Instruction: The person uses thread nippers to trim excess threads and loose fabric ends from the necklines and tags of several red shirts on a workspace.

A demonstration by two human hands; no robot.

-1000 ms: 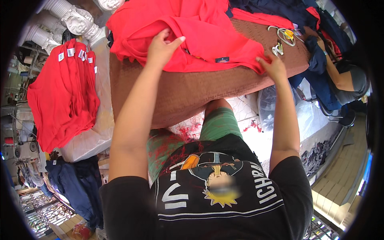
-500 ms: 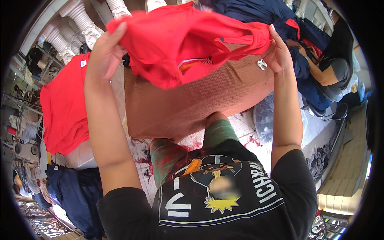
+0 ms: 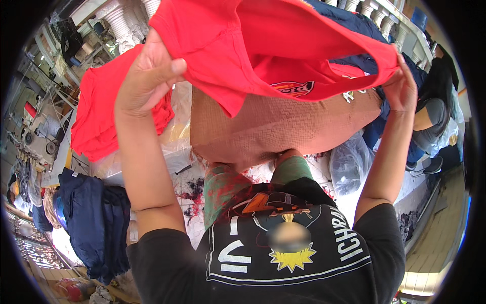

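A red T-shirt is stretched in the air between my two hands, over the near table. Its open edge sags toward me, and a dark printed patch shows inside. My left hand grips the shirt at its left side, thumb pointing right. At the right end, my right hand pinches the edge of the cloth between thumb and fingers. Beneath the shirt is the brown, textured cloth covering the table. A small white item lies on it, partly hidden by the shirt.
A stack of red garments sits at the left. Below it hangs a pile of navy garments. More navy cloth lies at the back. A clear plastic bag stands on the right. A co-worker is at the far right.
The red T-shirt is spread wider, and its printed patch is now in plain sight. My hands have moved farther apart. The view has shifted, and the co-worker's arms show less.
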